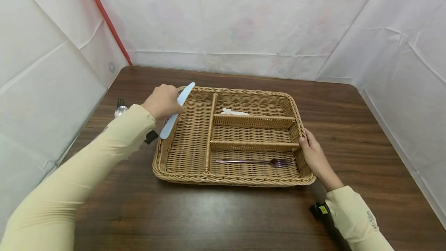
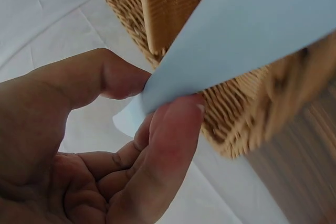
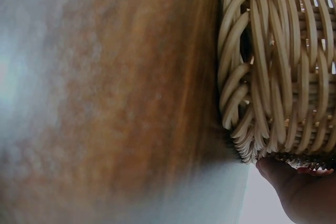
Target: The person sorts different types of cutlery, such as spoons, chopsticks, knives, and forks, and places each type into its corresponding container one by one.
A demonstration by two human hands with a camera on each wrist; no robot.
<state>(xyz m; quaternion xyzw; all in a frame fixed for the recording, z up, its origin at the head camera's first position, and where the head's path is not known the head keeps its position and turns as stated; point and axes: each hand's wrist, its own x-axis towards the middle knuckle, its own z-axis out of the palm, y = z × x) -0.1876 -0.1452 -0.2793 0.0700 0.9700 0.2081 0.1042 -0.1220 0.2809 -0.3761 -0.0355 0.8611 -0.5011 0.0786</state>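
Note:
My left hand (image 1: 163,102) pinches a light blue plastic knife (image 1: 168,127) between thumb and fingers, over the left side of a wicker cutlery basket (image 1: 209,181). Close up in the left wrist view, the flat blue blade (image 2: 236,30) slants across the basket's woven wall. My right hand (image 1: 313,156) grips the basket's right rim; from the right wrist its thumb (image 3: 278,174) shows against the weave. A purplish metal fork (image 1: 277,163) lies in the front right compartment. In the back right one sits a white utensil (image 1: 238,113) with a knobbed end, partly hidden by a divider.
On the dark wooden table (image 1: 216,216), left of the basket, lie a fork (image 1: 120,102) and a metal spoon (image 1: 120,110), partly covered by my left sleeve. White sheeting (image 1: 244,26) encloses the table at the back and sides.

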